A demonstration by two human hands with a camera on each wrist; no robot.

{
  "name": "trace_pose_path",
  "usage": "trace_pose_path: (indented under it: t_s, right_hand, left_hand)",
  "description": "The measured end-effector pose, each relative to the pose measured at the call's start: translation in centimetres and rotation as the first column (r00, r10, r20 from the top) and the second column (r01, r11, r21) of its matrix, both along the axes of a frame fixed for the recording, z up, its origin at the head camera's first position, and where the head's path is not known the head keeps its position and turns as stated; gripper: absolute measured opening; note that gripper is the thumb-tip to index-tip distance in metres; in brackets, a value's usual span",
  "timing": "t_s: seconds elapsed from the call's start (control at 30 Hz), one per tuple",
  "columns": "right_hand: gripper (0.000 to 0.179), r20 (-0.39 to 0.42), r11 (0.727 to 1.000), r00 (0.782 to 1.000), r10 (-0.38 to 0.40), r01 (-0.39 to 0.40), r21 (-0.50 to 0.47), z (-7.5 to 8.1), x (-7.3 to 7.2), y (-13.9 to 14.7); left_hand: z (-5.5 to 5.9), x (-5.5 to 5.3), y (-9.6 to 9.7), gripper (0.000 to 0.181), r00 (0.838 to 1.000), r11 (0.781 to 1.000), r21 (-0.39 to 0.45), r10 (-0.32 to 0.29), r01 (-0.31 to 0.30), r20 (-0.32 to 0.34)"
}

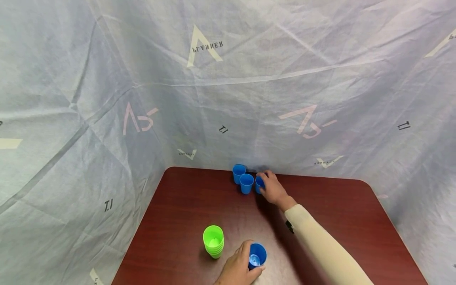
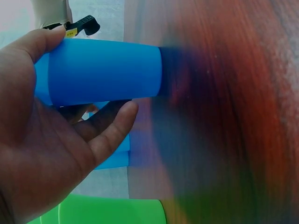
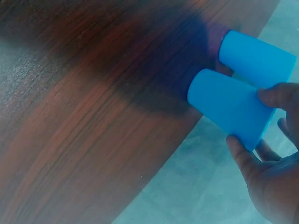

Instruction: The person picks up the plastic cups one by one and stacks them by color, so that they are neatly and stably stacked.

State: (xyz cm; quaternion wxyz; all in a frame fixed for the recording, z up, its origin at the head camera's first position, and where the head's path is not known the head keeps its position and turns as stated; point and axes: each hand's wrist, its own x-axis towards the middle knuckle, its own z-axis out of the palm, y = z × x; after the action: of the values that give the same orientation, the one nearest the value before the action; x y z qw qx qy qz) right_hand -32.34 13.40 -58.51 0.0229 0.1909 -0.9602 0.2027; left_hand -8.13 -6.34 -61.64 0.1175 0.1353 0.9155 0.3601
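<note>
Near the front of the table, my left hand grips a blue cup by its upper part, thumb on one side and fingers on the other. The same cup shows upright over the wood in the left wrist view. At the far edge my right hand holds another blue cup near its rim, and in the right wrist view this cup is pinched between thumb and fingers. Just left of it stand two more blue cups, a nearer one and one behind.
A stack of nested light-green cups stands upright left of my left hand. The reddish-brown table ends at a grey printed cloth hung behind it and along both sides. My right forearm in a cream sleeve reaches across the table's right half.
</note>
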Motion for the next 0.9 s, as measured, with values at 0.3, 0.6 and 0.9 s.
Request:
trace_pose_path:
  t_s: [0.3, 0.6, 0.9]
  right_hand:
    - [0.064, 0.045, 0.999, 0.999, -0.017, 0.019, -0.049, 0.2, 0.6, 0.5]
    - [0.055, -0.044, 0.997, 0.999, -0.009, 0.006, -0.071, 1.3, 1.9, 0.8]
    - [0.056, -0.135, 0.995, 0.991, 0.009, -0.022, -0.099, 2.9, 4.4, 0.9]
  left_hand:
    - [0.0, -0.1, 0.1, 0.076, 1.000, 1.000, -0.003, 0.012, -0.012, 0.020]
    - [0.1, -0.1, 0.1, 0.076, 0.999, 1.000, 0.000, 0.017, -0.017, 0.027]
    - [0.0, 0.2, 0.1, 0.077, 1.000, 1.000, 0.003, 0.012, -0.012, -0.011]
